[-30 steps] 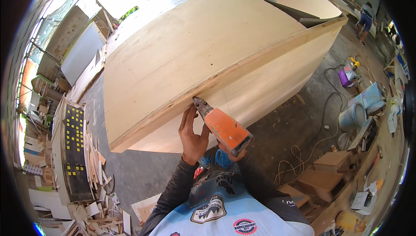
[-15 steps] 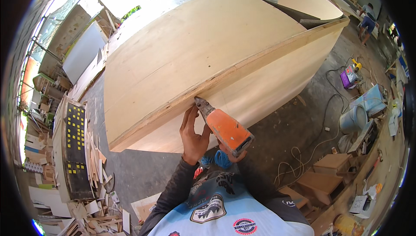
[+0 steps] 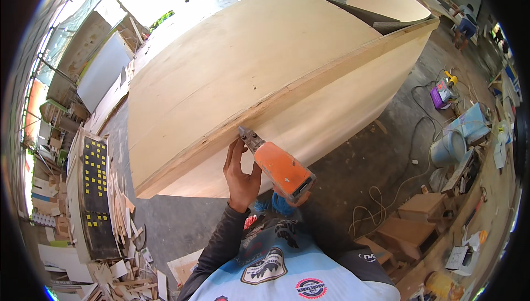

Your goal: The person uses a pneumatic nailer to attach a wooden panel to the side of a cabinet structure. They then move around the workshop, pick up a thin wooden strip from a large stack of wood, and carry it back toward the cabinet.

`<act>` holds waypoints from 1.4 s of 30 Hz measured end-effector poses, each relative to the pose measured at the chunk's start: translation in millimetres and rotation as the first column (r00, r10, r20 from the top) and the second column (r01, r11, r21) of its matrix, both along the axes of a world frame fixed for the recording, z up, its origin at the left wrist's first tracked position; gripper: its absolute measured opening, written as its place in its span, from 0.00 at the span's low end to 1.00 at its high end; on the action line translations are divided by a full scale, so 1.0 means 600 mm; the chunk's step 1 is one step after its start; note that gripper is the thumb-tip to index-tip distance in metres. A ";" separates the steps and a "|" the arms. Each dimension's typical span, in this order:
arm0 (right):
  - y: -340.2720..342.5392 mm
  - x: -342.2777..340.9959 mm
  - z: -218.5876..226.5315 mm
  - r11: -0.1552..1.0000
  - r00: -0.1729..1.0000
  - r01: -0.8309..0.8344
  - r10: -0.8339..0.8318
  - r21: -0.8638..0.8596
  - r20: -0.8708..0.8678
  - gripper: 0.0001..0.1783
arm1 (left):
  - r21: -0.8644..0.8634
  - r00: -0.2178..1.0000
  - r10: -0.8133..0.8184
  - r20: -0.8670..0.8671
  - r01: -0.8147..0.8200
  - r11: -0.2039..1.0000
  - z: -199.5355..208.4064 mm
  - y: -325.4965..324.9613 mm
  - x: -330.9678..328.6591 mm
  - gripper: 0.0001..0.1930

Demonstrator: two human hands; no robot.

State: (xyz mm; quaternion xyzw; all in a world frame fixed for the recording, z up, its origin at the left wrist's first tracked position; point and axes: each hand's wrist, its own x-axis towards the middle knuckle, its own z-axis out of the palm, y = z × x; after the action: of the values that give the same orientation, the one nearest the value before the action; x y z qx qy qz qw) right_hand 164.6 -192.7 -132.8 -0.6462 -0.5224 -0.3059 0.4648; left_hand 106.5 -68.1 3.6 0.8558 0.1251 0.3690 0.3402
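A big panelled wooden piece (image 3: 248,47) fills the middle, with a wood strip along its near edge. My right hand (image 3: 301,197), mostly hidden under the tool, is closed round an orange nail gun (image 3: 284,169). The gun's dark metal nose points up and left, at or very close to the underside of the edge strip; whether it touches I cannot tell. Beside the nose, my left hand (image 3: 241,182) is open with fingers stretched up toward the strip, holding nothing visible. A coiled blue hose (image 3: 282,204) shows below the gun.
Wood offcuts (image 3: 118,212) and a black board with yellow squares (image 3: 95,182) lie on the left. A bucket (image 3: 448,146), a purple can (image 3: 440,98), wooden boxes (image 3: 406,233) and cables (image 3: 381,207) are on the right. Another person (image 3: 466,24) bends at the far right.
Nail gun and both hands have shifted a little to the left along the edge strip. The whole view has shifted slightly too. The right hand keeps its grip.
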 end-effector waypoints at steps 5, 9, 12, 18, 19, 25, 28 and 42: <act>-0.038 0.016 0.005 0.767 0.132 -0.359 0.606 0.532 -0.784 0.21 | 0.030 0.997 -0.071 -0.003 0.071 0.997 0.006 -0.018 0.031 0.26; -0.044 0.041 0.052 0.820 0.193 -0.198 0.570 0.537 -0.799 0.27 | 0.038 0.991 -0.126 0.039 0.125 0.991 0.008 -0.036 0.086 0.26; -0.055 0.058 0.062 0.813 0.211 -0.133 0.582 0.567 -0.785 0.25 | 0.034 0.988 -0.149 0.042 0.148 0.988 0.013 -0.048 0.108 0.26; -0.073 0.088 0.050 0.790 0.193 -0.275 0.604 0.548 -0.773 0.21 | 0.015 0.990 -0.133 0.052 0.132 0.991 0.013 -0.058 0.120 0.26; -0.076 0.091 0.039 0.779 0.175 -0.286 0.615 0.558 -0.769 0.22 | 0.012 0.989 -0.136 0.057 0.135 0.991 0.014 -0.060 0.121 0.26; -0.078 0.093 0.034 0.799 0.174 -0.305 0.582 0.518 -0.795 0.23 | 0.004 0.991 -0.121 0.058 0.121 0.993 0.010 -0.058 0.120 0.25; -0.078 0.095 0.038 0.805 0.204 -0.297 0.579 0.514 -0.789 0.23 | 0.012 0.991 -0.125 0.050 0.125 0.992 0.008 -0.059 0.121 0.24; -0.078 0.100 0.075 0.831 0.255 -0.234 0.554 0.505 -0.792 0.25 | 0.031 0.991 -0.112 0.071 0.110 0.993 0.005 -0.066 0.138 0.25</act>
State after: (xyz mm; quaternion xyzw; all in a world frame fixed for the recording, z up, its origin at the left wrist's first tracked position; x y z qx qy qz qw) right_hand 224.4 -239.5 -87.6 -0.4743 -0.2683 0.1628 0.8225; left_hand 189.1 -107.8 6.6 0.8521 0.0598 0.3821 0.3527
